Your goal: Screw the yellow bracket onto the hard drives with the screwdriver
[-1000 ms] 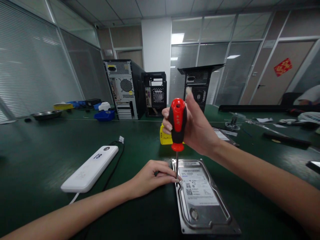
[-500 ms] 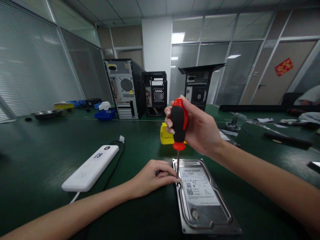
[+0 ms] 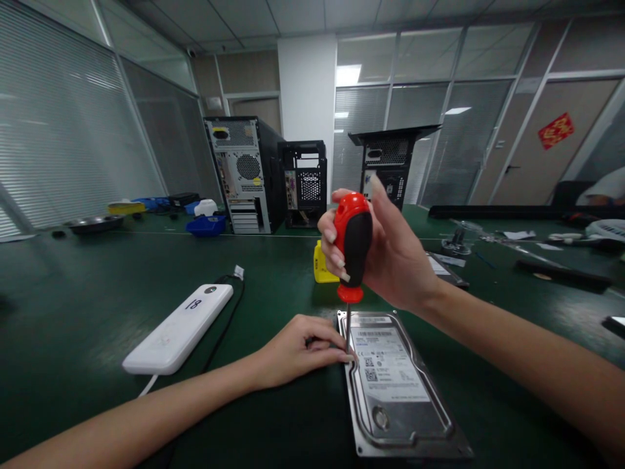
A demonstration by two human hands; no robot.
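A hard drive (image 3: pixel 390 384) lies label side up on the green table, its long side slanting to the right toward me. My right hand (image 3: pixel 390 254) holds a red and black screwdriver (image 3: pixel 358 244) upright by the handle, thumb raised off it. The screwdriver's shaft points down to the drive's left edge. There my left hand (image 3: pixel 305 348) pinches the lower shaft between thumb and fingers, close to the drive's rim. The fingertips hide the screwdriver's tip and whatever it touches.
A white power bank (image 3: pixel 178 331) with a black cable lies to the left. Behind my right hand stands a yellow container (image 3: pixel 324 264). Computer cases (image 3: pixel 244 176) line the back, near a blue bin (image 3: pixel 206 225). Another drive (image 3: pixel 449 270) and loose parts lie right.
The screwdriver handle has turned in my right hand and sits slightly lower. My right thumb has lifted away from the handle. The left hand and the drive stay nearly still.
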